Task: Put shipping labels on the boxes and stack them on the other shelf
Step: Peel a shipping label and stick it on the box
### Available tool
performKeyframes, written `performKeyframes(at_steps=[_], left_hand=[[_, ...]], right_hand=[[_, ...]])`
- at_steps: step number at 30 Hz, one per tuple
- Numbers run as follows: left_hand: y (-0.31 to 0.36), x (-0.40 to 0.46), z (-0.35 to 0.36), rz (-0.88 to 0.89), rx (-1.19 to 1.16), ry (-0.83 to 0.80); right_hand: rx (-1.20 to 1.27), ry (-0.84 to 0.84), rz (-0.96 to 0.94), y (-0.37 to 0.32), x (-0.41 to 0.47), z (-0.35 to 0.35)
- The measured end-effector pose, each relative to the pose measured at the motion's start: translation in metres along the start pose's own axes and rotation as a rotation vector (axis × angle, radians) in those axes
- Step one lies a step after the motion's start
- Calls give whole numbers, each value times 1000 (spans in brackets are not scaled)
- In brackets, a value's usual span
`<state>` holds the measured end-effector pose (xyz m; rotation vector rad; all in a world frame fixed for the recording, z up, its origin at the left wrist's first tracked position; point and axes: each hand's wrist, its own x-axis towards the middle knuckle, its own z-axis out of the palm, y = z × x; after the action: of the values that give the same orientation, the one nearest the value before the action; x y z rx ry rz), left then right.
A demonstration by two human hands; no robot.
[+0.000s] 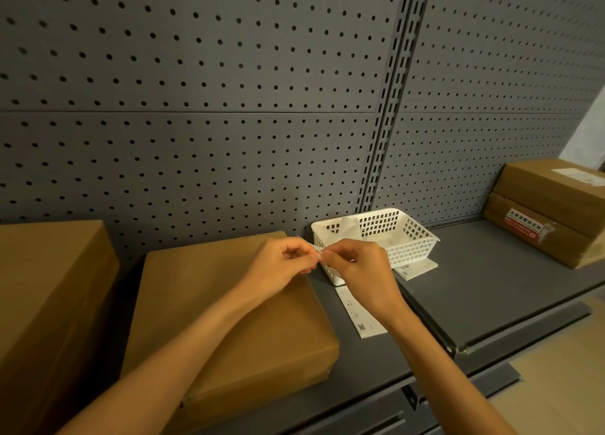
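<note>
White label (315, 248) paper is pinched between my left hand (282, 261) and right hand (357, 271), fingertips of both curled on it, just above the far right corner of the brown box (229, 320) on the grey shelf (491, 287). I see a white basket (376, 238) just behind my right hand, another label sheet (358, 313) flat on the shelf below it, and two stacked boxes (553, 212) at far right.

Both hands (322, 259) pinch, apparently, a label (315, 249).

Dim warm light, soft shadows, sharp centre, wide-angle bending at edges
</note>
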<state>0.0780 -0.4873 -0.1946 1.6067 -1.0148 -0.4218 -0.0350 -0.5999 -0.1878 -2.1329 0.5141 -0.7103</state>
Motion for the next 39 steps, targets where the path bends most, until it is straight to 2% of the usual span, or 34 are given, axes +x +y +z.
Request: performKeyframes(at_steps=[15,23,39], left_hand=[[-12,6,-11,-71,115,126],[-20,11,-22,-99,209,161],[-24,38,-25,-152,446,316]], right_hand=[[204,278,213,28,12,-53],[186,406,259,42,13,-86],[197,472,314,74,13,-124]])
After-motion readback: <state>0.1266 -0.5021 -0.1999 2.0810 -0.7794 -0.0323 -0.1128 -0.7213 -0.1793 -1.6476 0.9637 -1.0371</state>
